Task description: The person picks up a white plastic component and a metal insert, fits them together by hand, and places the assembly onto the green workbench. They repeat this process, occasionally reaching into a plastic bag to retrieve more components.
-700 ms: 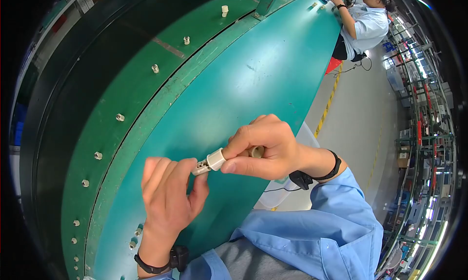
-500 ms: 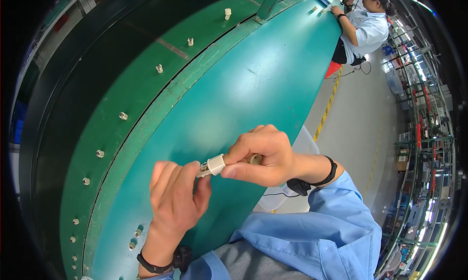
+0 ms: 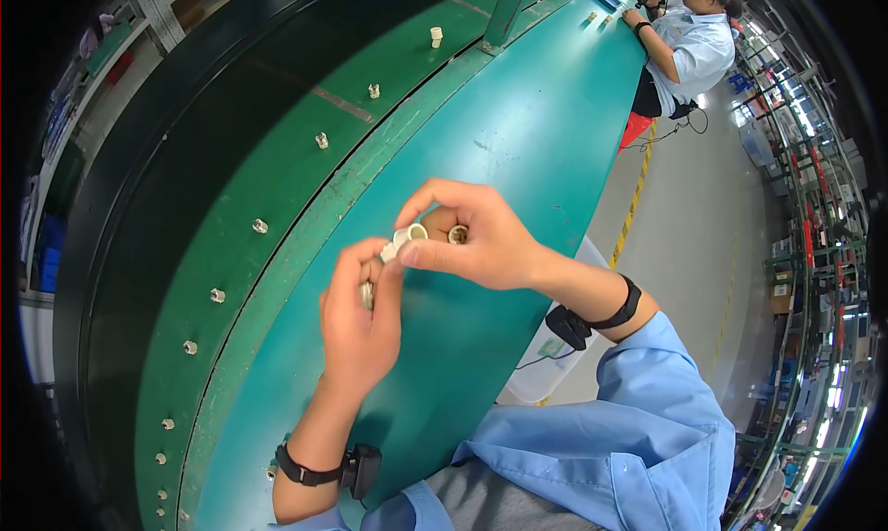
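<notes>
Above the teal worktop (image 3: 518, 152), both hands meet at a cream plastic sleeve (image 3: 408, 235). My right hand (image 3: 486, 240) pinches this hollow round sleeve between thumb and forefinger. A second round cream part (image 3: 458, 235) is tucked in its curled fingers. My left hand (image 3: 361, 332) comes up from below, its thumb and forefinger closed on a small white part (image 3: 388, 252) touching the sleeve's lower left end; the fingertips partly hide this part. Another pale part (image 3: 367, 295) shows inside the left hand's curled fingers.
Several small pale fittings, such as one fitting (image 3: 260, 226), stand spaced along the dark green strip (image 3: 287, 175) at left. A green post (image 3: 509, 13) rises at its edge. A co-worker (image 3: 689, 50) works at the far end. A translucent bin (image 3: 546, 369) sits beside the worktop.
Both hands have moved up and away from me, the right one also leftward. The sleeve has turned, so its open end now shows. Pale parts now show inside the left hand's fingers.
</notes>
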`<move>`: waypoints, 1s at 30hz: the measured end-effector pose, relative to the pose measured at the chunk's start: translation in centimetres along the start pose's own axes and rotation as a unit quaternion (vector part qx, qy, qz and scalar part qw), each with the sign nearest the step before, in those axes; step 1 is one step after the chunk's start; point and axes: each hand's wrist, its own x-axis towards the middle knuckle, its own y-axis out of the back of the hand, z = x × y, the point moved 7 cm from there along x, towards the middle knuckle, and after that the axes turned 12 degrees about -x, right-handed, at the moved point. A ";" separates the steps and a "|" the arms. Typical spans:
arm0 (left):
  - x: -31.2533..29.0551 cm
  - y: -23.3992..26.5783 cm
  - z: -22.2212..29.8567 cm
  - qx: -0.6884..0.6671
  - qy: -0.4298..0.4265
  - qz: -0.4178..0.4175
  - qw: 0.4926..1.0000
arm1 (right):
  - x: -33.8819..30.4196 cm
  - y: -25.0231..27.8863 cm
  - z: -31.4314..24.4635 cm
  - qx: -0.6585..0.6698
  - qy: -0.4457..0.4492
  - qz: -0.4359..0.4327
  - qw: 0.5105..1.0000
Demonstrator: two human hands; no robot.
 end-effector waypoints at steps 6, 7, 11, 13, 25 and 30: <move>4.5 -1.0 -3.0 -0.129 0.071 0.029 0.989 | 2.6 1.2 0.1 -0.254 0.150 0.086 0.952; 5.2 -1.1 -3.4 -0.125 0.068 0.027 0.989 | 3.2 1.4 -0.1 -0.252 0.152 0.090 0.951; 8.4 -1.4 -5.5 -0.127 0.080 0.052 0.987 | 6.5 3.1 1.3 -0.309 0.047 0.060 0.948; 10.4 -1.7 -6.7 -0.048 0.100 0.033 0.993 | 7.8 4.3 2.7 -0.316 0.057 0.074 0.944; 27.2 -2.2 -12.9 0.466 0.008 -0.087 0.880 | 20.3 13.0 10.2 -0.512 -0.012 0.086 0.855; 29.2 -3.0 -14.9 0.483 0.044 -0.128 0.865 | 22.5 12.3 11.6 -0.548 -0.041 0.032 0.835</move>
